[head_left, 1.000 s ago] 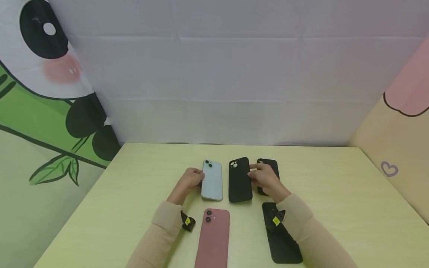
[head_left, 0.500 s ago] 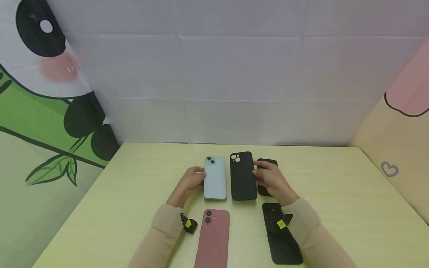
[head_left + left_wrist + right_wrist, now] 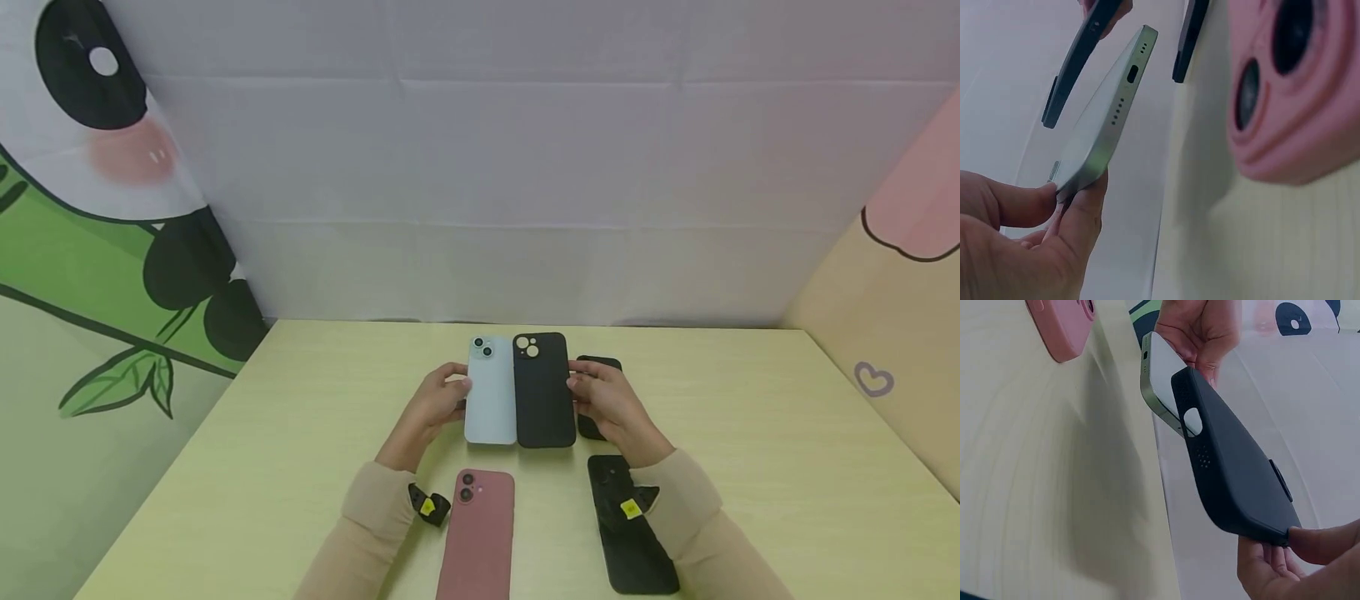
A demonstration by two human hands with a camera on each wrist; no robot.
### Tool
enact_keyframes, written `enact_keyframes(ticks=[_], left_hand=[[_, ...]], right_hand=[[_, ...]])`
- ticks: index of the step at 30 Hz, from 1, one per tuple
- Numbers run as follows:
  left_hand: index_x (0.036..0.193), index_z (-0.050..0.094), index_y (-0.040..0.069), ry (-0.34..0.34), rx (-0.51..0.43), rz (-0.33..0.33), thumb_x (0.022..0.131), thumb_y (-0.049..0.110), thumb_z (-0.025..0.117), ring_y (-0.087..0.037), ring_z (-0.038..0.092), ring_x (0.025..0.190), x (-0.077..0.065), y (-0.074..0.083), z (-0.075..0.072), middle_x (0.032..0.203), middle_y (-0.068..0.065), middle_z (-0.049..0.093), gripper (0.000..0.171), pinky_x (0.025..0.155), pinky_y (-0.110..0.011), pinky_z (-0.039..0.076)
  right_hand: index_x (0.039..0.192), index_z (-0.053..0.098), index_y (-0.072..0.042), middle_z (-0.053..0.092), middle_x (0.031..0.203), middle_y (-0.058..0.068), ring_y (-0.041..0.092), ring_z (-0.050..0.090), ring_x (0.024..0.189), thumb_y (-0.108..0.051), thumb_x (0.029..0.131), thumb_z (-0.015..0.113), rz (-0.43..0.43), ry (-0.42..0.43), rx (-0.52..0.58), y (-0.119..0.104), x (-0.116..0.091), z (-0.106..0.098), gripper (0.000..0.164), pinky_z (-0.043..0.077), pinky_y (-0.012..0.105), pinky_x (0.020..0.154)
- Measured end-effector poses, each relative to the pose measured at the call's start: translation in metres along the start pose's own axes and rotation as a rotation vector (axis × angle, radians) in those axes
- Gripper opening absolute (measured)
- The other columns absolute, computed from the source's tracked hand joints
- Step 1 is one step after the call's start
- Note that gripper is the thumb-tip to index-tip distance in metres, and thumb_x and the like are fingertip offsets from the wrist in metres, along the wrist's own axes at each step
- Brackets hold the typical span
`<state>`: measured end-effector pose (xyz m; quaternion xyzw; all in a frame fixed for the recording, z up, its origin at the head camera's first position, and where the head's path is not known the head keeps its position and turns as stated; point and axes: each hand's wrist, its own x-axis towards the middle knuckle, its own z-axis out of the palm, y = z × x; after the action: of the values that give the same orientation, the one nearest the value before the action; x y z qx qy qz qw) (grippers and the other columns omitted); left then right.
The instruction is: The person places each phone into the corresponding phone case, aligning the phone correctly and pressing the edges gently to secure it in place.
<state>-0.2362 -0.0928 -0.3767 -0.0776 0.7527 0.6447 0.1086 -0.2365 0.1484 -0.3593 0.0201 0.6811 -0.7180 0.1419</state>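
Note:
My left hand (image 3: 437, 402) pinches the left long edge of a pale blue smartphone (image 3: 491, 392), its back with two camera lenses facing me. A black phone case (image 3: 543, 392) with camera cutouts is held by its right edge in my right hand (image 3: 611, 408). Side by side, phone and case overlap slightly at their inner edges in the head view. Both are raised above the table, as the left wrist view shows with the phone's port end (image 3: 1124, 94). In the right wrist view, the case's port cutout (image 3: 1192, 422) faces the camera.
A pink phone (image 3: 476, 533) lies at the front middle of the pale table (image 3: 337, 358). Under my right forearm lies a black phone (image 3: 630, 533). Another black case or phone (image 3: 592, 427) lies behind my right hand. A pale curtain-like backdrop (image 3: 480, 167) borders the table's far edge.
Both hands have raised the pale blue phone and the black case higher. The phone has moved right until it meets the case's left edge in the head view.

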Motion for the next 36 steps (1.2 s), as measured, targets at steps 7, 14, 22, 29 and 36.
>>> enact_keyframes(ticks=[7,14,22,29,36], left_hand=[[0.121,0.048,0.005,-0.031,-0.04,0.038,0.096,0.008,0.043,-0.016,0.059,0.073,-0.006,0.004,0.005,0.098,-0.014,0.064,0.026,0.064,-0.026,0.049],[0.12,0.049,0.008,-0.035,-0.041,0.043,0.096,0.009,0.042,-0.016,0.061,0.076,-0.009,0.006,0.008,0.102,-0.014,0.064,0.024,0.066,-0.026,0.051],[0.118,0.05,0.008,-0.06,-0.065,0.057,0.096,0.009,0.042,-0.017,0.061,0.076,-0.011,0.006,0.009,0.099,-0.013,0.064,0.023,0.066,-0.028,0.051],[0.118,0.049,0.007,-0.101,-0.104,0.078,0.096,0.007,0.042,-0.016,0.059,0.072,-0.013,0.006,0.012,0.091,-0.008,0.064,0.023,0.064,-0.026,0.05],[0.118,0.048,0.007,-0.124,-0.123,0.074,0.096,0.007,0.042,-0.014,0.059,0.071,-0.014,0.007,0.016,0.088,-0.005,0.063,0.023,0.062,-0.025,0.049]], right_hand=[[0.134,0.036,0.005,0.055,0.092,-0.002,0.009,0.053,0.079,0.002,0.093,0.042,0.008,-0.001,0.011,0.0,-0.002,0.003,0.041,0.045,0.025,0.069],[0.133,0.037,0.004,0.057,0.094,-0.001,0.011,0.052,0.081,0.002,0.093,0.042,0.0,0.002,0.012,0.002,-0.002,0.005,0.04,0.044,0.025,0.07],[0.131,0.039,0.003,0.054,0.087,-0.003,0.011,0.049,0.077,0.003,0.092,0.042,-0.022,0.026,-0.019,0.004,-0.003,0.008,0.039,0.045,0.023,0.067],[0.132,0.04,0.002,0.053,0.09,-0.001,0.011,0.048,0.08,0.003,0.093,0.042,-0.03,0.033,-0.054,0.007,-0.002,0.009,0.039,0.045,0.023,0.067],[0.13,0.041,0.002,0.056,0.087,-0.001,0.01,0.049,0.076,0.005,0.092,0.042,-0.028,0.034,-0.041,0.008,-0.003,0.011,0.038,0.047,0.022,0.066]])
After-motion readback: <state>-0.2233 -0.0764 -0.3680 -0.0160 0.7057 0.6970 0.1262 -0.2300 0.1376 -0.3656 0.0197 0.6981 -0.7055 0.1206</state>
